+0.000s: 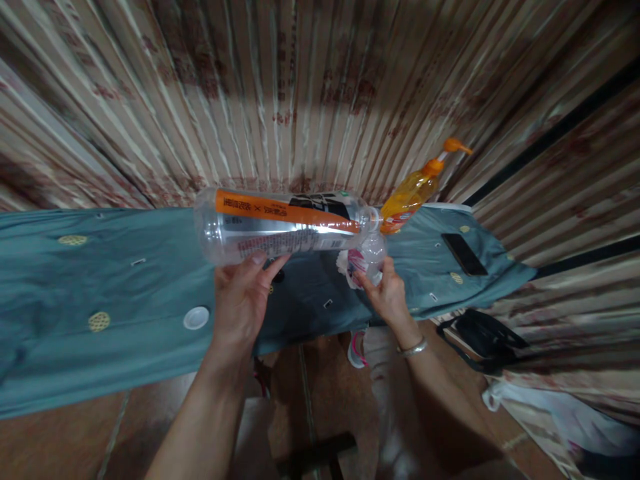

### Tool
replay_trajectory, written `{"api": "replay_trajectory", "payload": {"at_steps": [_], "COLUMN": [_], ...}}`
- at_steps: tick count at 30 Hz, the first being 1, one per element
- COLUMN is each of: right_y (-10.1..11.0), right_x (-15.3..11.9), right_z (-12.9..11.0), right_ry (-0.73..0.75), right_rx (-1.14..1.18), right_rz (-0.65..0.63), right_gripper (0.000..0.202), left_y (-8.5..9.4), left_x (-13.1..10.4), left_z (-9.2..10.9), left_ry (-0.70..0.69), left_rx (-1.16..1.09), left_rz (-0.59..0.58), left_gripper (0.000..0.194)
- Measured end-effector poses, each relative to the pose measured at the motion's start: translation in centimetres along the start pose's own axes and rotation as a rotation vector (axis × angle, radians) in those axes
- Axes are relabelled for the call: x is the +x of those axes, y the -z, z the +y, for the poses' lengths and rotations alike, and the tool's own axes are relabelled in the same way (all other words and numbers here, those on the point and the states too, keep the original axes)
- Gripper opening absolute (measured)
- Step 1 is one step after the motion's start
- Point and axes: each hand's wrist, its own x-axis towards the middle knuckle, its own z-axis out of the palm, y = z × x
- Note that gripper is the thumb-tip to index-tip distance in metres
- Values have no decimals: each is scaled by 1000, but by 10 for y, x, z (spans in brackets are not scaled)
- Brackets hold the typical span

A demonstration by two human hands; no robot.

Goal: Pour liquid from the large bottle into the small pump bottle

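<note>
Large bottle held sideways, neck close to a small clear bottle.
The large bottle is just beyond the left hand, gripped by its thumb and fingers; the right hand pinches the small clear bottle between thumb and fingers.

The big bottle over there is clear, its label orange, silver and black; the pump bottle looks amber below an orange top. The cloth is teal with yellow rounds, the curtain beige with reddish flowers.
</note>
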Motion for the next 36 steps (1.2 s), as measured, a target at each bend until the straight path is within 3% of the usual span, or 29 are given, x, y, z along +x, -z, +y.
{"api": "replay_trajectory", "payload": {"at_steps": [36], "right_y": [-4], "right_x": [-1], "right_z": [3], "right_ry": [44], "right_rx": [-29], "right_rz": [55], "right_gripper": [79], "left_y": [0], "left_x": [0], "left_z": [1], "left_ry": [15], "left_rx": [-7], "left_rz": [8], "left_gripper": [28]}}
